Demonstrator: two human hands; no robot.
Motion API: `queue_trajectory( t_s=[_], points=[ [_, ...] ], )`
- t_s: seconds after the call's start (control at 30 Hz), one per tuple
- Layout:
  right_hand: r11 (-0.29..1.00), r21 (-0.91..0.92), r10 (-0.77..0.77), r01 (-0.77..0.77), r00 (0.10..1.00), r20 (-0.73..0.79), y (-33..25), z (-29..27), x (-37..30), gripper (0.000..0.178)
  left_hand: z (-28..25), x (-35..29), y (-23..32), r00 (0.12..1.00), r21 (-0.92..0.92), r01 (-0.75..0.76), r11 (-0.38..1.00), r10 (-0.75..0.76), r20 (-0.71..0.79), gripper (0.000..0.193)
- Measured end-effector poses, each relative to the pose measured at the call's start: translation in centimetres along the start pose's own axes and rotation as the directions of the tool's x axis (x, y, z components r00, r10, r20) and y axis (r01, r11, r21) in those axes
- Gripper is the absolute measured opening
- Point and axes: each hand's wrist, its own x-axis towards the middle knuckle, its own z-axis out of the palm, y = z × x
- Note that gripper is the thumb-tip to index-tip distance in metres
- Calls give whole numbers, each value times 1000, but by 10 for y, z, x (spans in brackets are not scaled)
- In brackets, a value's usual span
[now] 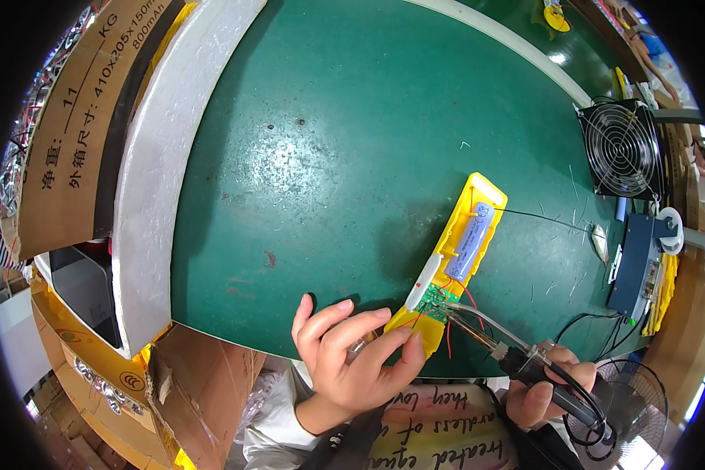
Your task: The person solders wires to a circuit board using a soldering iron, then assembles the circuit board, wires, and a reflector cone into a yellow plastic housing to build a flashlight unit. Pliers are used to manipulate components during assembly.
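A yellow plastic housing (451, 249) lies open on the green table, holding a blue-wrapped battery cell (470, 243). Near its lower end sits a small green circuit board (431, 301) with thin red wires, beside a white oval piece (424, 282). My left hand (360, 352) is at the housing's lower tip, thumb and index finger pinched together. A red wire runs toward those fingertips; what they grip is mostly hidden. My right hand (552, 392) grips a soldering iron (525, 366) with a thin metal feed tube alongside, its tip at the circuit board.
A black fan (620, 149) stands at the table's right edge, near a dark blue device (634, 266) with a white reel (670, 231). Wire scraps (580, 211) lie nearby. White foam (160, 157) and a cardboard box (74, 133) border the left. Below right is a round wire-guarded fan (638, 399).
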Motion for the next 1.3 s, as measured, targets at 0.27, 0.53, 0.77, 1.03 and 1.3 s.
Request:
queue_trajectory(
  t_s=[0.27, 0.53, 0.77, 1.03, 1.3],
  points=[
    [992, -61, -125, 111, 927, -354, -2, -12, -4, 38, 2, 0, 1, 1000, 13, 9, 1000, -9, 27, 11],
    [966, -249, -69, -66, 865, -497, 8, -36, -3, 36, 8, 0, 2, 998, 5, -5, 1000, 5, -59, 13],
    [963, -265, -105, -39, 854, -509, 16, -40, -3, 31, 12, -1, 1, 996, 13, -4, 1000, 5, -90, 11],
    [971, -235, -85, -48, 846, -526, 18, -47, -10, 30, 7, 1, 5, 997, -14, 11, 1000, -12, -81, 13],
    [974, -224, -82, -40, 857, -509, 13, -45, -9, 35, -6, -4, 2, 996, -73, 28, 997, -34, -86, 17]
  ],
)
